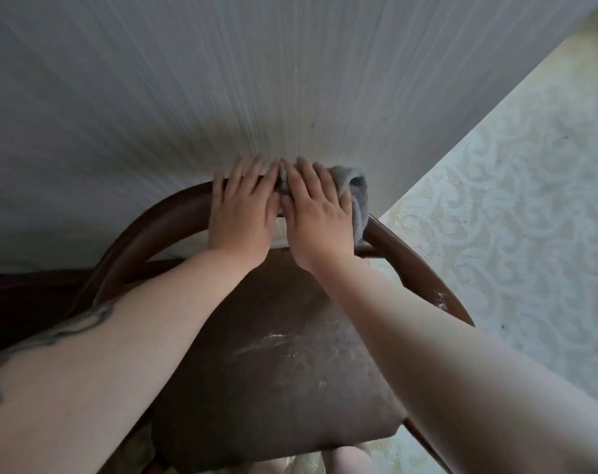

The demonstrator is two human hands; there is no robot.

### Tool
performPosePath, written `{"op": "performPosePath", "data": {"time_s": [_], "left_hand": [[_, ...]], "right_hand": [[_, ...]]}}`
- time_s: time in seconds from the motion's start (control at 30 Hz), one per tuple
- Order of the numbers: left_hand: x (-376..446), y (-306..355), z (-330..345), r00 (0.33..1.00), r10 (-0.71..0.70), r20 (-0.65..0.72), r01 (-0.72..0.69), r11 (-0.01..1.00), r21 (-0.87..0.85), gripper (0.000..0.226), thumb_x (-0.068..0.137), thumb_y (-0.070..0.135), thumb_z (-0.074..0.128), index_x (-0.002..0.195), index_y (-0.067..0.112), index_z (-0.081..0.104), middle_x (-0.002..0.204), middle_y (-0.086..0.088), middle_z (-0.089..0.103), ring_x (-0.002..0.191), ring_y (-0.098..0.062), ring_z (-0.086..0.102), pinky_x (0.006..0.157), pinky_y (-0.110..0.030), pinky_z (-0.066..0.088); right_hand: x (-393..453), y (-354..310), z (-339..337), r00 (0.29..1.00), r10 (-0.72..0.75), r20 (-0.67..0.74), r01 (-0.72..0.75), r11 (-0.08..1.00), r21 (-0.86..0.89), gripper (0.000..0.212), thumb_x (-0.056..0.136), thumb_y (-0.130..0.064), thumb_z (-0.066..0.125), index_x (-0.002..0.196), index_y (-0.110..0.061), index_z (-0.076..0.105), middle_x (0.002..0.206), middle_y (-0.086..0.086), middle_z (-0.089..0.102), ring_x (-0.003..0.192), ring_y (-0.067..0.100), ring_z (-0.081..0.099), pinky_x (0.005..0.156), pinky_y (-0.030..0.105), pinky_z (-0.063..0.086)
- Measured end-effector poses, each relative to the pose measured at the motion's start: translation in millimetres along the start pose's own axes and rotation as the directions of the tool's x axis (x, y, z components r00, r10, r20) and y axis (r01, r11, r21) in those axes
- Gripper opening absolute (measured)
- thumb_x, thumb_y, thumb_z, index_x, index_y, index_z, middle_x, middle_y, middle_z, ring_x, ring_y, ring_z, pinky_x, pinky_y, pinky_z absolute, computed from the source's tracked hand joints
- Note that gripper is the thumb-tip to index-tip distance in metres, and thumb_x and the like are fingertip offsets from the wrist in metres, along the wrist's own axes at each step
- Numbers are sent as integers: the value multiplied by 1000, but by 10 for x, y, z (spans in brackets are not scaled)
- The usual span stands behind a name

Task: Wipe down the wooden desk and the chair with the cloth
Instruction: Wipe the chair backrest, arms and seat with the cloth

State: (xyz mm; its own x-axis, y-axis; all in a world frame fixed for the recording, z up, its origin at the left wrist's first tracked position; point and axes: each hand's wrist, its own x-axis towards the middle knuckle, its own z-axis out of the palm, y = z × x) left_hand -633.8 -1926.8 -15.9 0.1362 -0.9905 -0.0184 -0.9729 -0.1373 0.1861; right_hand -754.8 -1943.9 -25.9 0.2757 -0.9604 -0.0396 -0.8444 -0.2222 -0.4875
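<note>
Head cam: both hands flat, L hand point(240, 213) on chair point(174, 217) back, R hand point(316, 217) pressing cloth point(357, 196).

Pale grey-white wall with fine vertical ribbing point(222, 80) filling the upper and left parts of the view. Light green-cream floor covering with a swirling ornamental pattern point(516, 206) lower right, meeting the wall along a diagonal edge. Dark brown shadowed area at far left, unclear.
</note>
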Motion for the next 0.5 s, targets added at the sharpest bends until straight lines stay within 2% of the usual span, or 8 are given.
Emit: {"op": "performPosePath", "data": {"time_s": [0.03, 0.1, 0.17, 0.27, 0.33, 0.4, 0.43, 0.5], "left_hand": [[20, 104, 0, 998, 54, 25, -54, 999, -2, 51, 103, 33, 23, 153, 23, 22, 160, 1, 20, 149, -21, 8, 119, -45, 1], [41, 264, 26, 992, 116, 55, -116, 993, -13, 51, 104, 34, 22, 154, 24, 19, 161, 3, 16, 149, -20, 5, 118, -44, -3], [8, 395, 92, 978, 190, 88, -193, 981, 17, 52, 103, 37, 17, 154, 27, 18, 161, 4, 15, 150, -20, 4, 118, -44, -6], [13, 573, 192, 972, 207, 107, -213, 976, 48, 54, 100, 39, 12, 153, 30, 18, 161, 10, 14, 149, -18, 1, 116, -48, -10], [36, 642, 213, 980, 171, 104, -174, 985, 19, 53, 101, 38, 13, 153, 29, 21, 161, 12, 15, 149, -16, -1, 116, -48, -10], [57, 628, 215, 980, 172, 103, -174, 985, 12, 51, 104, 38, 18, 153, 29, 19, 160, 12, 15, 149, -16, -2, 117, -49, -9], [55, 612, 209, 977, 183, 109, -187, 982, 20, 51, 104, 39, 20, 154, 31, 17, 161, 11, 13, 149, -17, -3, 116, -50, -10], [24, 605, 194, 973, 196, 122, -201, 979, 35, 51, 103, 41, 22, 154, 34, 13, 162, 9, 10, 149, -21, -7, 114, -51, -14]], "right_hand": [[32, 124, -55, 1000, -28, 12, 28, 1000, -13, 49, 105, -36, 28, 154, -29, 22, 161, -5, 22, 149, 16, 13, 118, 43, 10], [-120, 438, -119, 977, 200, -70, -200, 980, 1, 49, 106, -36, 26, 154, -29, 24, 159, -5, 27, 147, 15, 17, 117, 41, 12], [-483, 548, -101, 893, 425, -150, -425, 905, 29, 50, 105, -35, 28, 154, -31, 20, 161, -6, 21, 149, 14, 11, 117, 43, 9], [-510, 341, 20, 906, 409, -110, -404, 912, 70, 56, 104, -35, 30, 155, -35, 6, 163, -10, 0, 149, 10, -8, 116, 40, -5], [-259, 348, -28, 964, 259, -68, -257, 966, 28, 54, 105, -34, 29, 155, -32, 9, 163, -7, 5, 150, 12, -4, 117, 37, -8], [-218, 524, -81, 973, 204, -106, -206, 978, -7, 52, 104, -35, 28, 155, -30, 16, 162, -6, 14, 150, 13, 5, 120, 39, 2], [-315, 618, -99, 949, 285, -131, -285, 958, 23, 52, 104, -36, 28, 155, -31, 15, 162, -7, 14, 150, 13, 5, 120, 41, 5], [-691, 674, -45, 845, 505, -175, -504, 862, 58, 55, 104, -37, 28, 155, -34, 8, 163, -9, 5, 150, 12, -2, 118, 45, 3]]}}
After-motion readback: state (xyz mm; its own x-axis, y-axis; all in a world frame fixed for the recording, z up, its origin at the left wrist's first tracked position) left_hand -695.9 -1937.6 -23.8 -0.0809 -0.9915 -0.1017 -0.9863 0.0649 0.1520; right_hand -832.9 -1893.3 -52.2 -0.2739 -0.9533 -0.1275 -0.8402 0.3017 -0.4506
